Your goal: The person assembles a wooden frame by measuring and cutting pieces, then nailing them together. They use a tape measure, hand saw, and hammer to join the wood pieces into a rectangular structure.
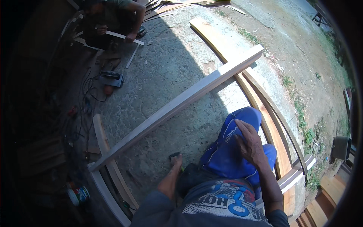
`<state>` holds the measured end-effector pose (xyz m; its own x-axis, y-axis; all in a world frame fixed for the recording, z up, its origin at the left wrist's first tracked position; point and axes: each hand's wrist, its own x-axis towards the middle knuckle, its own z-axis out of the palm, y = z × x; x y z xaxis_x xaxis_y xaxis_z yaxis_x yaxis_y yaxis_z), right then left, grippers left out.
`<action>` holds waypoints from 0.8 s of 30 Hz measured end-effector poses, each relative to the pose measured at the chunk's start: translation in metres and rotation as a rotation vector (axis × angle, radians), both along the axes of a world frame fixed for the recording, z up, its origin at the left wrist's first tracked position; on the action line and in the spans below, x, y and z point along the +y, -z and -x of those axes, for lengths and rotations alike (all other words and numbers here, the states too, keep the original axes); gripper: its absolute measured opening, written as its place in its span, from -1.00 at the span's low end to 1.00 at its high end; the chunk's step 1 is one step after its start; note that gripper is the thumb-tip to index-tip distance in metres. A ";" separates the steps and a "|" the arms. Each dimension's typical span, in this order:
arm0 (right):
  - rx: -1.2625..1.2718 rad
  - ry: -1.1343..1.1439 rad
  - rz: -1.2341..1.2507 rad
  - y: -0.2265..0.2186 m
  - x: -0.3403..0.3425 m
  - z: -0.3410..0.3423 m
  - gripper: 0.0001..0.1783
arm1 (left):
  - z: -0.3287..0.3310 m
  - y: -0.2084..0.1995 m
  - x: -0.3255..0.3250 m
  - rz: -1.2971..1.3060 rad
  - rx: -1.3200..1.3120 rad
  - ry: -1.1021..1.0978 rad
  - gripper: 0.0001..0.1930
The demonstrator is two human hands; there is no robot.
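A long pale wooden beam (176, 102) lies diagonally across other timbers, from lower left to upper right in front of me. My left hand (176, 160) hangs low beside my bent leg, on the near side of the beam. Its fingers are closed around something small and dark, too hidden to name; a yellow-green bit shows beside the wrist. My right hand (248, 143) is above my knee in blue trousers, fingers stretched out and thumb apart, holding nothing. The beam's far end rests over a wide yellowish board (211, 34), and its near end lies over narrower timbers (107, 193).
At upper left a person (113, 19) crouches, both hands at a pale wooden strip (124, 37). A power tool (110, 78) with cables lies on the concrete nearby. A bucket (78, 194) stands at lower left. Curved planks (278, 132) and stacked boards (317, 210) lie to my right.
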<state>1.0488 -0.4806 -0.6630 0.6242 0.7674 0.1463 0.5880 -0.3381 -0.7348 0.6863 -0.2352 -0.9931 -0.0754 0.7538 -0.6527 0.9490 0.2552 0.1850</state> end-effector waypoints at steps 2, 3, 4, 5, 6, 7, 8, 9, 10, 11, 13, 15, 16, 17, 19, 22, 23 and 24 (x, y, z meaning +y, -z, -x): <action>0.025 0.156 0.002 0.001 -0.036 -0.008 -0.38 | 0.022 0.004 -0.020 0.176 0.128 0.179 -0.20; -0.016 0.236 0.003 0.001 -0.049 -0.010 -0.44 | 0.019 -0.002 -0.028 0.195 0.109 0.257 -0.20; 0.002 0.255 0.002 0.002 -0.056 -0.009 -0.45 | 0.019 -0.003 -0.034 0.214 0.080 0.297 -0.21; 0.019 0.263 0.002 0.006 -0.055 -0.008 -0.47 | 0.028 -0.001 -0.041 0.231 0.036 0.282 -0.22; 0.046 0.302 0.000 0.012 -0.062 -0.009 -0.48 | 0.031 -0.003 -0.044 0.248 0.005 0.289 -0.23; 0.080 0.311 -0.022 0.014 -0.066 -0.008 -0.52 | 0.029 -0.006 -0.043 0.262 -0.018 0.311 -0.24; 0.093 0.336 -0.047 0.018 -0.071 -0.005 -0.52 | 0.030 -0.011 -0.041 0.270 -0.032 0.314 -0.24; 0.105 0.359 -0.072 0.020 -0.076 -0.002 -0.53 | 0.030 -0.013 -0.039 0.281 -0.042 0.329 -0.25; 0.124 0.381 -0.103 0.025 -0.085 0.003 -0.53 | 0.026 -0.018 -0.035 0.288 -0.046 0.358 -0.26; 0.099 0.396 -0.135 0.031 -0.089 0.006 -0.54 | 0.026 -0.021 -0.030 0.288 -0.051 0.371 -0.26; 0.047 0.428 -0.190 0.040 -0.098 0.017 -0.55 | 0.025 -0.027 -0.024 0.294 -0.055 0.413 -0.28; 0.105 0.441 -0.219 0.039 -0.098 0.026 -0.56 | 0.024 -0.030 -0.019 0.294 -0.073 0.413 -0.29; 0.139 0.446 -0.224 0.039 -0.102 0.031 -0.57 | 0.026 -0.031 -0.017 0.297 -0.069 0.420 -0.30; 0.151 0.468 -0.229 0.041 -0.108 0.035 -0.58 | 0.025 -0.031 -0.015 0.299 -0.074 0.429 -0.31; 0.178 0.501 -0.242 0.050 -0.117 0.041 -0.59 | 0.023 -0.032 -0.008 0.294 -0.071 0.455 -0.32; 0.112 0.565 -0.238 0.062 -0.134 0.044 -0.60 | 0.017 -0.031 -0.004 0.297 -0.086 0.494 -0.34; 0.130 0.564 -0.229 0.061 -0.136 0.046 -0.61 | 0.016 -0.032 -0.003 0.300 -0.087 0.505 -0.35; 0.148 0.562 -0.220 0.060 -0.137 0.047 -0.62 | 0.017 -0.034 -0.002 0.299 -0.091 0.515 -0.36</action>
<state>1.0014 -0.6180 -0.7226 0.9499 0.2770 0.1446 0.2504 -0.3983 -0.8824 0.6694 -0.2377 -0.9592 0.3172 0.4613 -0.8286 0.9479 -0.1799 0.2627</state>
